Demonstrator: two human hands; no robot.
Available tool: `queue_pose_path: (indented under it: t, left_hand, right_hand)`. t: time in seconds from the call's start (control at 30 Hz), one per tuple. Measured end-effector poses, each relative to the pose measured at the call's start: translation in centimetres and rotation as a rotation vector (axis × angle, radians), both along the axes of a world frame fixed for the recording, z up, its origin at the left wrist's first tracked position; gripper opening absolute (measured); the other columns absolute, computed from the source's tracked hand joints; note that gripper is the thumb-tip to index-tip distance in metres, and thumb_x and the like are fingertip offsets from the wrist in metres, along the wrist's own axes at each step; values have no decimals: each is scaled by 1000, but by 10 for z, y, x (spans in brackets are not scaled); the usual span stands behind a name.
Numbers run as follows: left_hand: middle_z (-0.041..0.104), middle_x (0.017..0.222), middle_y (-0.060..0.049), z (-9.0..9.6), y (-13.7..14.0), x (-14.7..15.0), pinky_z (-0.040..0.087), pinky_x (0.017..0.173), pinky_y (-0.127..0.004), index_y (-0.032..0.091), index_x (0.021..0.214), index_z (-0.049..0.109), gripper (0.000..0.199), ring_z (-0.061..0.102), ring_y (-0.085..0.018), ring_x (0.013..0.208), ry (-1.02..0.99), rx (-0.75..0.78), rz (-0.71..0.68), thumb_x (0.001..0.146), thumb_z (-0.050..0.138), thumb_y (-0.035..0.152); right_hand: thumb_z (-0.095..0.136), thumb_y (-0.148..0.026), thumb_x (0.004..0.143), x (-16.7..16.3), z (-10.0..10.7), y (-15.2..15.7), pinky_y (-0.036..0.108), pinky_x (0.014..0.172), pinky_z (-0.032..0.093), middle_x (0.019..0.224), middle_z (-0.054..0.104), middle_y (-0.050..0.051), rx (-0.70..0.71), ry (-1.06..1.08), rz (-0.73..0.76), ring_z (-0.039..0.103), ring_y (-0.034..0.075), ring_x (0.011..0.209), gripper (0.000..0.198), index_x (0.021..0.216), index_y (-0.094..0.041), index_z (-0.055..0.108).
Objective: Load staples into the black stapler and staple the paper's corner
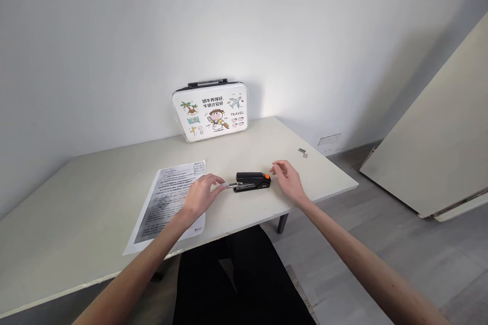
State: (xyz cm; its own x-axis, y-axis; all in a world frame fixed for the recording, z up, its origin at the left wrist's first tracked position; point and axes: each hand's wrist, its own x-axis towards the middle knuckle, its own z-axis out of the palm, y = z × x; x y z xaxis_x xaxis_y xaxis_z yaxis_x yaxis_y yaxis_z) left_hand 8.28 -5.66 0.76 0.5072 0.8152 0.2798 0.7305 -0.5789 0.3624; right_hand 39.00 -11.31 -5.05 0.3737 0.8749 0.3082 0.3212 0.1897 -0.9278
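Note:
A black stapler with an orange button at its right end lies on the table, its metal staple tray sticking out to the left. My left hand pinches the end of that tray between thumb and fingers, with the wrist above a printed sheet of paper. Just right of the stapler is my right hand, its fingers loosely bent and apart, holding nothing. A small gap separates it from the orange button.
A white carry case with cartoon prints stands against the wall at the back of the table. Small grey strips, perhaps staples, lie near the table's right edge. A pale panel stands farther right.

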Motion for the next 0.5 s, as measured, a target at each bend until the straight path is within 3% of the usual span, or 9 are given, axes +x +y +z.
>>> queue_pose_path:
  t: [0.17,0.5]
  left_hand:
    - [79,101,0,4,3,6,55,78,-34,27,100,76,24,74,-22,87,45,-93,9,96,66,47]
    - [78,90,1,6,7,4,52,76,-32,30,101,78,22,73,-22,85,70,-118,17,93,68,48]
  right_hand:
    - [52,-57,99,3,-6,-1,42,92,53,101,78,9,-25,54,5,72,24,94,37,109,-24,64]
    - [52,-55,100,0,-5,-1,43,93,53,99,79,7,-64,24,52,74,26,95,33,105,-25,63]
